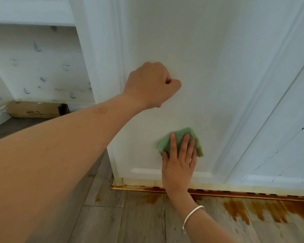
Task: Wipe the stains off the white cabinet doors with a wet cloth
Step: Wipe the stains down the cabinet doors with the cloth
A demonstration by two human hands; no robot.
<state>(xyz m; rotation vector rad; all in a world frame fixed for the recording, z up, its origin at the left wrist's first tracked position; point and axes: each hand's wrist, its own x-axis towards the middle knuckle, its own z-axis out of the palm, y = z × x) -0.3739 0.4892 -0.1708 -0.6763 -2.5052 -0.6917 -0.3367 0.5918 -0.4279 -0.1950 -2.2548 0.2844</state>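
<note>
A white cabinet door (197, 55) fills the middle of the view, its flat panel faintly yellowed. Low on that panel my right hand (178, 162) presses a folded green cloth (181, 137) flat against the door with straight fingers. A silver bangle sits on that wrist. Higher up, my left hand (152, 85) is curled into a fist and rests its knuckles against the same panel, holding nothing. A second white door (281, 130) to the right shows small dark specks.
A rusty orange strip (235, 192) runs along the cabinet base, with brown stains (239, 209) smeared on the grey wooden floor below. A cardboard box (37, 109) lies on the floor at the left by a patterned wall.
</note>
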